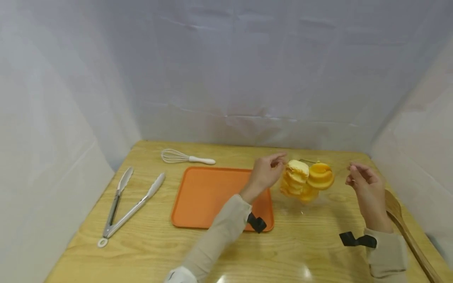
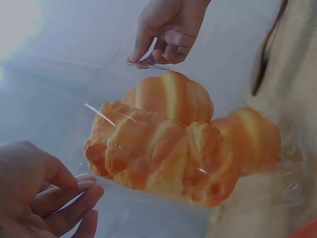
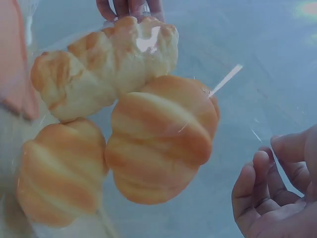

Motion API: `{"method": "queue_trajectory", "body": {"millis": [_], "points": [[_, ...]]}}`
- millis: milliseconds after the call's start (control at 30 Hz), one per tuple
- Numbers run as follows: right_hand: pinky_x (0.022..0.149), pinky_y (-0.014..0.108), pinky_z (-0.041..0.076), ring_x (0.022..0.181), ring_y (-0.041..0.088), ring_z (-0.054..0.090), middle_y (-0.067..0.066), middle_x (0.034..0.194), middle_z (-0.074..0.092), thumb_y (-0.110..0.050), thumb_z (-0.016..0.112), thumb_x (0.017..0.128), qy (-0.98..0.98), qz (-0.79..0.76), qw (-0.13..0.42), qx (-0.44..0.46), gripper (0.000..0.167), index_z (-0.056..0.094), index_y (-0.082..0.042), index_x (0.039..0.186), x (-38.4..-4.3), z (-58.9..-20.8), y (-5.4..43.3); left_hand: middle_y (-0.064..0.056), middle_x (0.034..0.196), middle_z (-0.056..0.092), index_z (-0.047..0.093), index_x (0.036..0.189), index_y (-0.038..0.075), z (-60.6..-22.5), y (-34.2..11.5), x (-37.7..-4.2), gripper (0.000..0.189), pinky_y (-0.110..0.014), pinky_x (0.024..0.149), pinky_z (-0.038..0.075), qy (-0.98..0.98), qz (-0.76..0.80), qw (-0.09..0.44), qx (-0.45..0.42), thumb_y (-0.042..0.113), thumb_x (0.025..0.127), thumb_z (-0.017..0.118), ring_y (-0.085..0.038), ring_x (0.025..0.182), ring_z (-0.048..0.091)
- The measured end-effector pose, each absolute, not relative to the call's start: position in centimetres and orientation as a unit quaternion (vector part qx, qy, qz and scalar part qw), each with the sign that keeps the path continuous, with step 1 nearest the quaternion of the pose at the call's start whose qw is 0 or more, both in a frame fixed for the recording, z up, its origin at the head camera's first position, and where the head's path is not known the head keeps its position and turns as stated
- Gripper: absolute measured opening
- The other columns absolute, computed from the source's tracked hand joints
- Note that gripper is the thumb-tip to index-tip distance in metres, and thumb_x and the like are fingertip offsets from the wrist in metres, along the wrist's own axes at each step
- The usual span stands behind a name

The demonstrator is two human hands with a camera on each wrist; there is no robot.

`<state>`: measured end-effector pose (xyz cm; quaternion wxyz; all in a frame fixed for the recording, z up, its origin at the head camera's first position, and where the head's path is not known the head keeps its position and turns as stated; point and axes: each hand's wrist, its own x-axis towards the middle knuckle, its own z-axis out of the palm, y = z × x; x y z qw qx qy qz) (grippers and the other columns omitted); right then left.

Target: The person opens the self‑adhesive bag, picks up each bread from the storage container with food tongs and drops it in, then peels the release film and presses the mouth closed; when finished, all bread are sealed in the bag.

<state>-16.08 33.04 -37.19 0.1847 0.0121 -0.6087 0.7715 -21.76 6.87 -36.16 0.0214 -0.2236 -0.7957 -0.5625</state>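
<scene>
A clear plastic bag (image 2: 100,115) hangs between the two hands over the right half of the table. Inside it lie a long knobbly loaf (image 2: 158,153) and two round, ridged buns, one bun (image 3: 161,141) larger in the right wrist view and the other bun (image 3: 64,173) beside it. My left hand (image 1: 265,173) pinches the film on the loaf's side between thumb and fingers. On the opposite side, my right hand (image 1: 368,188) pinches the bag's edge with thumb and fingertips. The loaf is nearest the left hand.
An orange tray (image 1: 212,196) lies left of the bag, partly under the left forearm. Behind it is a white whisk (image 1: 201,160). Spread metal tongs (image 1: 131,212) lie farther left. A wooden spatula (image 1: 407,232) lies along the table's right side, and pale sheeting (image 1: 247,78) surrounds the table.
</scene>
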Motion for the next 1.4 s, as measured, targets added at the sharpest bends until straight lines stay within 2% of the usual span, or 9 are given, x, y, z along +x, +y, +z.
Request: {"method": "queue_trajectory", "body": {"millis": [67, 300, 400, 533, 667, 767, 900, 1133, 1400], "points": [[0.066, 0.014, 0.052, 0.071, 0.006, 0.058, -0.007, 0.094, 0.066, -0.013, 0.061, 0.095, -0.61, 0.772, 0.18, -0.003, 0.012, 0.068, -0.011, 0.105, -15.8, -38.1, 33.2, -0.01, 0.114, 0.073, 0.061, 0.133, 0.01, -37.2, 7.1, -21.9, 0.036, -0.017, 0.062, 0.045, -0.798, -0.558, 0.009, -0.229, 0.009, 0.099, 0.048, -0.022, 0.101, 0.07], [0.07, 0.013, 0.051, 0.076, 0.004, 0.058, -0.008, 0.1, 0.065, -0.009, 0.052, 0.1, -0.621, 0.763, 0.175, 0.036, 0.025, 0.064, -0.014, 0.121, -14.9, -40.2, 33.6, -0.009, 0.115, 0.072, 0.059, 0.135, 0.01, -39.1, 7.8, -21.5, 0.036, -0.018, 0.079, 0.054, -0.792, -0.562, 0.009, -0.238, 0.011, 0.101, 0.049, -0.02, 0.099, 0.07], [0.069, 0.013, 0.052, 0.074, 0.004, 0.06, -0.009, 0.096, 0.069, -0.006, 0.053, 0.099, -0.626, 0.754, 0.198, 0.026, 0.023, 0.069, -0.013, 0.114, -14.7, -40.7, 33.4, -0.01, 0.123, 0.069, 0.052, 0.141, 0.012, -39.3, 8.0, -21.3, 0.041, -0.022, 0.086, 0.055, -0.78, -0.574, 0.003, -0.249, 0.013, 0.1, 0.052, -0.022, 0.105, 0.069], [0.067, 0.013, 0.052, 0.069, 0.005, 0.06, -0.007, 0.089, 0.07, -0.008, 0.059, 0.096, -0.604, 0.764, 0.226, -0.021, 0.014, 0.073, -0.01, 0.099, -14.8, -40.9, 32.9, -0.016, 0.137, 0.058, 0.032, 0.154, 0.022, -40.4, 8.3, -21.0, 0.062, -0.026, 0.094, 0.053, -0.747, -0.615, -0.023, -0.252, 0.017, 0.098, 0.059, -0.026, 0.116, 0.064], [0.065, 0.015, 0.051, 0.068, 0.008, 0.059, -0.003, 0.088, 0.069, -0.007, 0.059, 0.095, -0.554, 0.798, 0.234, -0.032, 0.014, 0.073, -0.006, 0.098, -14.9, -41.0, 32.6, -0.016, 0.132, 0.06, 0.017, 0.157, 0.026, -41.8, 9.2, -20.3, 0.082, -0.03, 0.092, 0.055, -0.702, -0.69, -0.046, -0.168, 0.023, 0.093, 0.068, -0.025, 0.113, 0.065], [0.064, 0.016, 0.05, 0.068, 0.01, 0.058, -0.001, 0.087, 0.069, -0.005, 0.058, 0.095, -0.523, 0.819, 0.233, -0.033, 0.014, 0.072, -0.006, 0.094, -15.0, -41.2, 32.4, -0.012, 0.118, 0.068, 0.041, 0.147, 0.016, -42.5, 9.8, -19.9, 0.062, -0.028, 0.088, 0.056, -0.686, -0.717, -0.028, -0.118, 0.026, 0.092, 0.069, -0.021, 0.104, 0.067], [0.063, 0.016, 0.05, 0.067, 0.009, 0.057, -0.002, 0.085, 0.068, -0.005, 0.058, 0.095, -0.522, 0.819, 0.233, -0.044, 0.015, 0.072, -0.007, 0.092, -15.3, -41.3, 32.2, -0.01, 0.105, 0.072, 0.068, 0.111, 0.007, -42.9, 10.1, -19.9, 0.026, -0.023, 0.083, 0.055, -0.723, -0.678, 0.022, -0.135, 0.028, 0.097, 0.061, -0.019, 0.098, 0.069], [0.061, 0.014, 0.05, 0.06, 0.008, 0.055, -0.005, 0.08, 0.071, -0.005, 0.062, 0.093, -0.584, 0.755, 0.286, -0.081, 0.013, 0.075, -0.006, 0.093, -15.9, -39.6, 32.0, -0.012, 0.107, 0.071, 0.067, 0.108, 0.004, -40.7, 10.3, -21.4, 0.025, -0.022, 0.086, 0.055, -0.743, -0.641, 0.064, -0.18, 0.024, 0.1, 0.055, -0.023, 0.1, 0.068], [0.053, 0.017, 0.048, 0.054, 0.012, 0.052, 0.004, 0.082, 0.069, -0.005, 0.067, 0.088, -0.495, 0.803, 0.324, -0.075, 0.013, 0.073, 0.005, 0.093, -16.0, -36.7, 32.1, -0.015, 0.109, 0.072, 0.064, 0.107, 0.001, -36.5, 10.0, -23.3, 0.023, -0.021, 0.087, 0.053, -0.706, -0.667, 0.095, -0.22, 0.021, 0.101, 0.053, -0.025, 0.102, 0.069]]}}
